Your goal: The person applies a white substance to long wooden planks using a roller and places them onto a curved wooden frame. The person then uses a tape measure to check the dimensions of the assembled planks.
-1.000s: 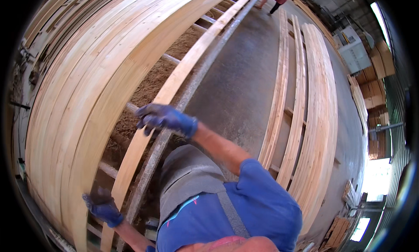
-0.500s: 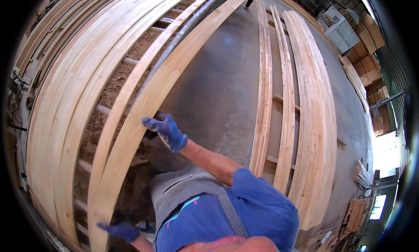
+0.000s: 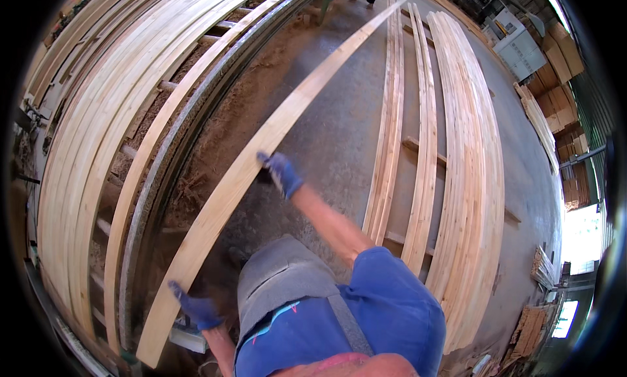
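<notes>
Two gloved hands [image 3: 282,174] grip one long pale board [image 3: 228,194].

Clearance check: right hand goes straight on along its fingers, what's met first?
The right hand first meets the long pale wooden plank at its fingertips; beyond, probably the grey rail, depth unclear.
</notes>
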`<state>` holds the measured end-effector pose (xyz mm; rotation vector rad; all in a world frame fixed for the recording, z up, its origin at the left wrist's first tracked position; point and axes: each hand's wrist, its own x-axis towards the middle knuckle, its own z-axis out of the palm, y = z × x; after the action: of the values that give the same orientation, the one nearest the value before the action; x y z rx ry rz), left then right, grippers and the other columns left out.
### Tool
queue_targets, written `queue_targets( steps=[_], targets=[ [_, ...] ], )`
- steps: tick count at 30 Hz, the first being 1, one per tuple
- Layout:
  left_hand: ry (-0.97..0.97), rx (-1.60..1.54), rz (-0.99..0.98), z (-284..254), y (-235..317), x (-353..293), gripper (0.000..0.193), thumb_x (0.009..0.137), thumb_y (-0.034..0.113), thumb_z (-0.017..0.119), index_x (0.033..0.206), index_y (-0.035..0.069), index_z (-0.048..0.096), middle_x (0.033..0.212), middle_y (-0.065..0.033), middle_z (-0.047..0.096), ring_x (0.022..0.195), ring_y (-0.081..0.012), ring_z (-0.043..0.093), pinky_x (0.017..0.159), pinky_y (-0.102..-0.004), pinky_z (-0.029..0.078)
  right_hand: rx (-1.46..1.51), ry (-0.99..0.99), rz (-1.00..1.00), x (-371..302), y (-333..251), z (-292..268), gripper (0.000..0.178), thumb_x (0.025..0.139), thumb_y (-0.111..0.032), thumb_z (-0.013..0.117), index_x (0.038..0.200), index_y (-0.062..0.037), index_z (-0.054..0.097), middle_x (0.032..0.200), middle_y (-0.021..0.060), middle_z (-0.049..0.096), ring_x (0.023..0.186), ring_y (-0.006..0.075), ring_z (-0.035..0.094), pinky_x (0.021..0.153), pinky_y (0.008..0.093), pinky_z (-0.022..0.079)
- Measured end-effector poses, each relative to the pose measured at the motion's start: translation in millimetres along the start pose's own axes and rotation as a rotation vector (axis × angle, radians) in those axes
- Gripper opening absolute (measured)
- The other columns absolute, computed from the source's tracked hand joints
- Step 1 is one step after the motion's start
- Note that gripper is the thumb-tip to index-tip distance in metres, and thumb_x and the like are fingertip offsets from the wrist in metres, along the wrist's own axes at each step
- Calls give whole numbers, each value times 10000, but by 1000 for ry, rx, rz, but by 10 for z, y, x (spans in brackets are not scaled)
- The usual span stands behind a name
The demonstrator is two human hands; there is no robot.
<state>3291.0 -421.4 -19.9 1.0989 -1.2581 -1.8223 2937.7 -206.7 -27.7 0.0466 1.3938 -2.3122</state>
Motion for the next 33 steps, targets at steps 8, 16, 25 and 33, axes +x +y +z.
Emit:
queue_targets(
  steps=[8, 16, 25, 33],
  targets=[
    [-1, -359, -508, 935, -155, -509, 508, 896, 388, 637, 1318, 142, 496, 1253, -46, 538, 1057, -204, 554, 774, -346, 538, -119, 263, 86, -286, 978, -304, 400, 851, -349, 690, 967, 34, 668, 845, 75, 669, 709, 141, 609, 648, 302, 488],
    [-395, -403, -646, 1579, -294, -366, 479, 940, 406, 553, 1309, 106, 496, 1187, -97, 620, 1026, -232, 638, 823, -333, 522, -189, 326, -160, -343, 668, 183, 487, 853, -426, 679, 870, 60, 668, 770, 24, 623, 690, 121, 500, 628, 319, 452],
    [-902, 269, -710, 647, -1086, -370, 328, 943, 207, 564, 1194, -4, 567, 1034, -113, 652, 869, -192, 654, 781, -321, 547, -44, 516, -2, 707, -418, -1038, 468, 832, -345, 693, 989, 92, 632, 966, 115, 635, 729, 185, 542, 643, 354, 470],
    [-294, 394, -827, -576, -841, -62, 263, 936, 256, 543, 1098, 53, 586, 903, -96, 667, 716, -175, 639, 648, -291, 520, -762, 558, -249, 1386, -186, -2469, 499, 926, -434, 500, 965, 32, 671, 882, 183, 684, 766, 249, 616, 715, 421, 502]
  ],
)
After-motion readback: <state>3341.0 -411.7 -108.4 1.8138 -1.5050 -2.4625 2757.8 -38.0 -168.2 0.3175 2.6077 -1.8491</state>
